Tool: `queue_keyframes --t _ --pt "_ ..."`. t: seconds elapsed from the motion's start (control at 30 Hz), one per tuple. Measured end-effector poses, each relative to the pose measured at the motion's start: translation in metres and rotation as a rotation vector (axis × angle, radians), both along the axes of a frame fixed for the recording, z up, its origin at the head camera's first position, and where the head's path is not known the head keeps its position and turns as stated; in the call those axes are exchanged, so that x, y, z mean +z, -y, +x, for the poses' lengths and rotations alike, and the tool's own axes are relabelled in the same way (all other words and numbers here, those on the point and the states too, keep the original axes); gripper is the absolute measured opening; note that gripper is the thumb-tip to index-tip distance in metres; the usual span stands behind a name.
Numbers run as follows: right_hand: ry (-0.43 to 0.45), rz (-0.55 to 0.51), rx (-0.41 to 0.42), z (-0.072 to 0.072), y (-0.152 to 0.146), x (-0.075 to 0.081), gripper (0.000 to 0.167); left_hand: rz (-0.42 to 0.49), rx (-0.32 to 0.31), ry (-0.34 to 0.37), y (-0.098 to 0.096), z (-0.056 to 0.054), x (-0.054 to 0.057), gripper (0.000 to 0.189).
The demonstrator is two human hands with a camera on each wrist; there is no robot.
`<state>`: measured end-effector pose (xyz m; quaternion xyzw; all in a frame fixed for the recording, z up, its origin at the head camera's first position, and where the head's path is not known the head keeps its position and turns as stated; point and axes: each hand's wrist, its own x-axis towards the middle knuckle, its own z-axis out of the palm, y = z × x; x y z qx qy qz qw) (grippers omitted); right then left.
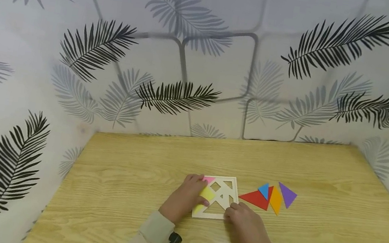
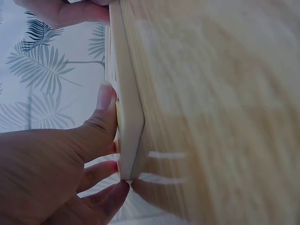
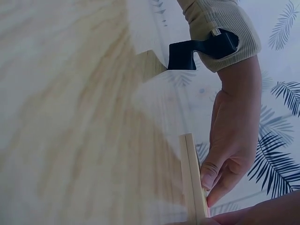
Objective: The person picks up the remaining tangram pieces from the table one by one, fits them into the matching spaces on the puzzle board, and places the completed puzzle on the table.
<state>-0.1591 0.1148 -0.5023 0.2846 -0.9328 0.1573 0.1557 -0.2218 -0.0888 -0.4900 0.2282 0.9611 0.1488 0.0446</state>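
Holding wooden puzzle board [image 1: 208, 216] flat on table [image 1: 115, 177], two-handed.
Gripping left edge with left hand [image 1: 186, 195], thumb [image 2: 102, 115] over yellow piece [image 1: 208, 193]; clasping right edge by near corner with curled right hand [image 1: 246, 225]. Reaching inward from either side.

Left grip [image 2: 56, 164] against pale board [image 2: 129, 112], wooden tabletop [image 2: 225, 112] alongside.

A wood-grain table [image 1: 334, 216] bears a puzzle board [image 1: 225, 191] and 4 loose coloured pieces [image 1: 274, 200]

Head view downward, wrist views close, low, sharing board [image 1: 208, 216]
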Motion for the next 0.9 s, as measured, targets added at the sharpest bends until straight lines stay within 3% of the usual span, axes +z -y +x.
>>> queue_keyframes --t 0.33,0.6,0.9 --pt "0.043 0.032 -0.056 -0.006 0.001 0.003 0.022 0.035 0.015 0.027 -0.002 -0.005 0.0 0.063" --pt "0.033 0.001 -0.049 -0.01 0.0 0.003 0.021 -0.006 0.017 0.011 -0.006 -0.014 -0.005 0.061" --pt "0.05 -0.008 -0.052 -0.013 -0.001 0.002 0.02 -0.007 0.012 0.021 -0.008 -0.018 -0.005 0.06"
